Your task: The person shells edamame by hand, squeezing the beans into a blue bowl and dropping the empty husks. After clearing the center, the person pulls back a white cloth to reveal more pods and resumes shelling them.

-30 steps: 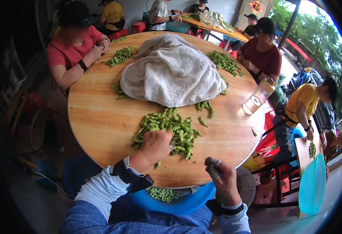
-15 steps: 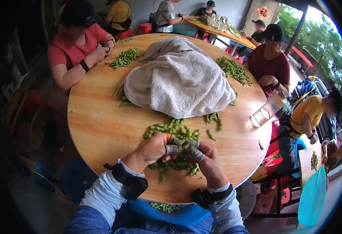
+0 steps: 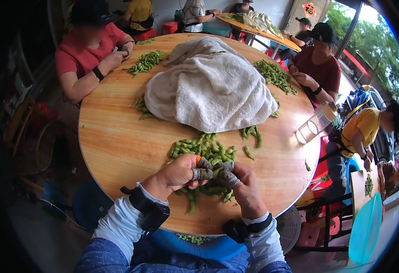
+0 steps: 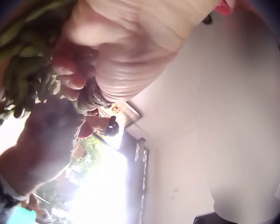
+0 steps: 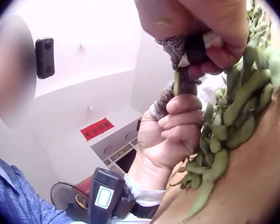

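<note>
Over the near side of the round table, my left hand (image 3: 174, 175) and right hand (image 3: 248, 191) meet fingertip to fingertip. Between them they pinch a green soybean pod (image 5: 177, 83), mostly hidden by the fingers. Grey knitted covers wrap some thumbs and fingers of both hands, and an orange band shows on the left one. In the right wrist view the left hand (image 5: 170, 133) grips the pod from below, while the right hand (image 5: 200, 23) is above it. A heap of soybean pods (image 3: 190, 148) lies just beyond and beneath the hands.
A white towel (image 3: 213, 91) covers a mound mid-table, pods around its edges. A clear bottle (image 3: 315, 125) stands at the right. Below the near edge sits a blue basin (image 3: 181, 248) holding shelled beans. People sit around this table (image 3: 113, 150) and others.
One second ago my left hand was in the pod heap and my right hand was off by the table's near right edge. Both came together around a pod, then barely moved.
</note>
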